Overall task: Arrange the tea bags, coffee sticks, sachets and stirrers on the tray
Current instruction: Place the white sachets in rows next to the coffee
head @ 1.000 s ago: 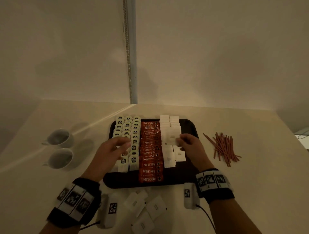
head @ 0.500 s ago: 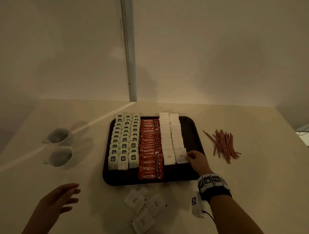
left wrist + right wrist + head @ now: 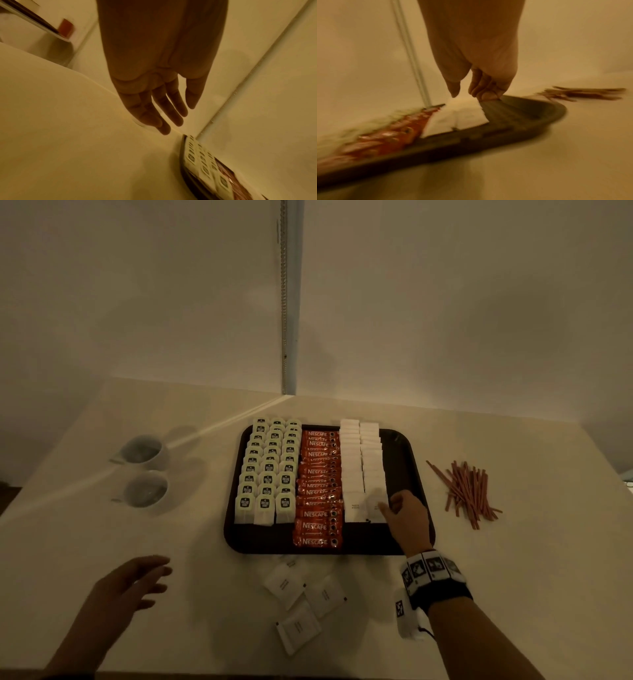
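Note:
On the dark tray [image 3: 407, 446] lie three columns of tea bags [image 3: 267, 477], a column of red coffee sticks [image 3: 320, 491] and two columns of white sachets [image 3: 361, 467]. My right hand [image 3: 390, 508] is over the tray's near right part. In the right wrist view its loosely curled fingertips [image 3: 485, 94] touch the right edge of the sachets [image 3: 462, 117], thumb apart, nothing pinched. My left hand [image 3: 150, 577] hovers open over the table at the front left, fingers spread [image 3: 175, 115], holding nothing. A few loose sachets [image 3: 301, 601] lie on the table before the tray.
A pile of reddish stirrers [image 3: 466, 491] lies on the table right of the tray. Two white cups [image 3: 144, 451] [image 3: 145, 491] stand to the left. The table meets a wall behind the tray, and its near edge runs close below my arms.
My left hand pulled back from the tea bags to the table's front left. My right hand came down the sachet column to its near end, and the sachet it held now lies there.

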Demonstrator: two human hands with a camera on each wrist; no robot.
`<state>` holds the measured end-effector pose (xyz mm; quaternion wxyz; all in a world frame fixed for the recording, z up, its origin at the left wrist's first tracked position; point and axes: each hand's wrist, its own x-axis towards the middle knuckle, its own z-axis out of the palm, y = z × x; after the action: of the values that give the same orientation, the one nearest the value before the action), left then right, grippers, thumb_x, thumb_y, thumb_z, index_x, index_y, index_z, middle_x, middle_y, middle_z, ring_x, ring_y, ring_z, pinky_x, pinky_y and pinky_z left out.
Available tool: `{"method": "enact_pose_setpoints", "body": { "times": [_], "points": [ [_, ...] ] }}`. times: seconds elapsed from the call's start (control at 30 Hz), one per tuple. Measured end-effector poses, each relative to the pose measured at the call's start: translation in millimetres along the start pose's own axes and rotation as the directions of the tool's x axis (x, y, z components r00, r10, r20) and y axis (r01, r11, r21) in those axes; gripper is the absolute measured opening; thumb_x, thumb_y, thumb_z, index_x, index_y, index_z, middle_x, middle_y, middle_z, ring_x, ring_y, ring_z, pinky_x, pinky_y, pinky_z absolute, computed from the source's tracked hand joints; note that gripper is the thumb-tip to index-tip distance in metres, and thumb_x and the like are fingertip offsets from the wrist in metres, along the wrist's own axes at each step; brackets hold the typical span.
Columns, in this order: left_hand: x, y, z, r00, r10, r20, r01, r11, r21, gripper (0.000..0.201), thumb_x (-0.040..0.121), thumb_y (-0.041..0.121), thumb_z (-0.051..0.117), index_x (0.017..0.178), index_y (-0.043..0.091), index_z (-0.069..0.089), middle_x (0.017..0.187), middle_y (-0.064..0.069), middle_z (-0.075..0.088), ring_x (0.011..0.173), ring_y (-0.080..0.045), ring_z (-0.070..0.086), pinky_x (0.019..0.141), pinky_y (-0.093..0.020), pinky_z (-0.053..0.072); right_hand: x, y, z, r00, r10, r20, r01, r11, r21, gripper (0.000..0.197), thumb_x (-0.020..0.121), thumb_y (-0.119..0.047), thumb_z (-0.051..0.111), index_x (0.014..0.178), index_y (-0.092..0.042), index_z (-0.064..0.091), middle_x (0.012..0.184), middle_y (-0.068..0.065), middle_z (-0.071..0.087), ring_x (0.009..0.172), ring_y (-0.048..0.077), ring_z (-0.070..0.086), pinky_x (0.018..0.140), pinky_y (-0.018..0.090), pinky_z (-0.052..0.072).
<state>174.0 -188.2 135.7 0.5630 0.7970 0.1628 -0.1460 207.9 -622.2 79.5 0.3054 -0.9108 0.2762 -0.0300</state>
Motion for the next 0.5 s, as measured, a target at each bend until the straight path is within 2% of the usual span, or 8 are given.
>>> {"method": "enact_pose_setpoints", "body": {
  "times": [0.07,0.1,0.17,0.2,0.23,0.33,0.43,0.5],
  "points": [
    [3,6,13,0.993,0.083,0.079,-0.092,0.989,0.113,0.016,0.091,0.006,0.06,0.094,0.018,0.068,0.096,-0.007,0.071,0.083,-0.022,0.066,0.07,-0.032,0.049,-22,-26,-6,0.986,-0.134,0.096,0.129,0.99,0.057,0.019,0.088,-0.029,0.062,0.098,-0.014,0.056,0.092,0.001,0.058,0.082,0.011,0.055,0.071,0.017,0.042],
    [7,8,22,0.98,0.139,0.14,-0.164,0.968,0.191,0.018,0.089,0.006,0.063,0.093,0.022,0.068,0.096,-0.003,0.071,0.081,-0.016,0.066,0.069,-0.025,0.05,-38,-39,-8,0.955,-0.194,0.222,0.184,0.981,0.067,0.018,0.089,-0.031,0.061,0.096,-0.016,0.057,0.093,-0.001,0.058,0.083,0.01,0.056,0.071,0.014,0.041],
    [15,11,42,0.927,0.224,0.301,-0.319,0.893,0.317,0.023,0.085,0.008,0.068,0.092,0.03,0.066,0.103,0.004,0.068,0.079,-0.007,0.063,0.066,-0.01,0.046,-74,-60,-6,0.83,-0.23,0.509,0.275,0.961,-0.015,0.028,0.088,-0.042,0.058,0.1,-0.017,0.058,0.099,-0.002,0.057,0.09,0.01,0.055,0.074,0.015,0.041],
    [19,13,55,0.888,0.236,0.395,-0.384,0.853,0.354,0.025,0.085,0.01,0.069,0.094,0.033,0.064,0.108,0.006,0.065,0.079,-0.005,0.062,0.066,-0.008,0.045,-91,-64,-2,0.774,-0.207,0.598,0.327,0.94,-0.099,0.039,0.086,-0.05,0.057,0.107,-0.017,0.057,0.106,-0.002,0.055,0.096,0.01,0.053,0.079,0.018,0.042],
    [22,15,68,0.838,0.231,0.494,-0.448,0.807,0.384,0.026,0.084,0.014,0.07,0.098,0.035,0.062,0.113,0.008,0.06,0.079,-0.005,0.06,0.067,-0.007,0.044,-106,-64,4,0.749,-0.175,0.64,0.368,0.912,-0.181,0.054,0.082,-0.058,0.057,0.118,-0.018,0.053,0.116,0.0,0.052,0.104,0.012,0.049,0.086,0.022,0.042],
    [26,21,107,0.707,0.129,0.695,-0.606,0.617,0.502,0.047,0.085,0.031,0.068,0.13,0.03,0.051,0.123,0.011,0.045,0.083,-0.003,0.051,0.072,-0.009,0.04,-135,-56,22,0.753,-0.058,0.655,0.368,0.863,-0.347,0.1,0.065,-0.075,0.06,0.14,-0.016,0.029,0.138,0.005,0.035,0.124,0.022,0.035,0.099,0.038,0.041],
    [27,22,133,0.658,0.045,0.752,-0.709,0.374,0.598,0.071,0.086,0.046,0.063,0.146,0.029,0.029,0.131,0.002,0.041,0.107,-0.014,0.05,0.082,-0.022,0.04,-151,-55,39,0.778,-0.02,0.628,0.368,0.825,-0.429,0.124,0.054,-0.08,0.063,0.147,-0.016,0.011,0.145,0.008,0.02,0.129,0.027,0.027,0.096,0.046,0.043],
    [27,19,144,0.643,0.018,0.765,-0.744,0.252,0.619,0.077,0.087,0.05,0.06,0.15,0.028,0.02,0.131,-0.002,0.043,0.11,-0.018,0.051,0.081,-0.025,0.04,-157,-54,49,0.799,-0.051,0.599,0.391,0.801,-0.454,0.128,0.052,-0.082,0.062,0.147,-0.016,0.007,0.144,0.009,0.018,0.127,0.028,0.026,0.092,0.046,0.045]
  ]
}}
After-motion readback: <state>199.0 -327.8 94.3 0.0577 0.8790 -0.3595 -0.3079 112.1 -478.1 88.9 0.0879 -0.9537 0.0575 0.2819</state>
